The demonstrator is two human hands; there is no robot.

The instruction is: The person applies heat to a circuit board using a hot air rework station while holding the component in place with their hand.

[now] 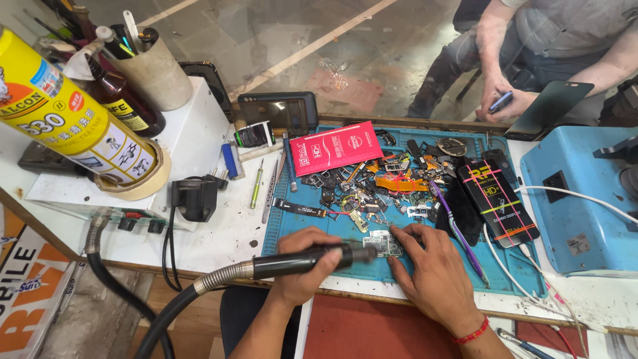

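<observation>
A small green circuit board [383, 244] is laid near the front edge of the blue work mat [312, 226], and everything else can be placed from it. The left hand [307, 266] is closed in a full grip round the black handle of a hot-air tool [302, 260], whose nozzle is pointed rightward and held just beside the board's left edge — whether it touches cannot be told. From the handle's rear a ribbed metal hose [216, 278] is trailed leftward and down off the bench [219, 233]. The right hand [432, 269], a red thread at its wrist, is laid flat on the mat just right of the board; nothing is gripped, the fingers [407, 233] being spread with their tips pressed at the board's right and upper edges. Directly behind the board a heap of small phone parts [372, 186] is scattered, with an orange flex strip among them. A red packet [336, 147] is set behind and left of the board, a black packet [500, 199] to its right, and a purple-handled tool [455, 226] between — tweezers [272, 189] and a green screwdriver [256, 184] are left beyond the mat's left edge.
</observation>
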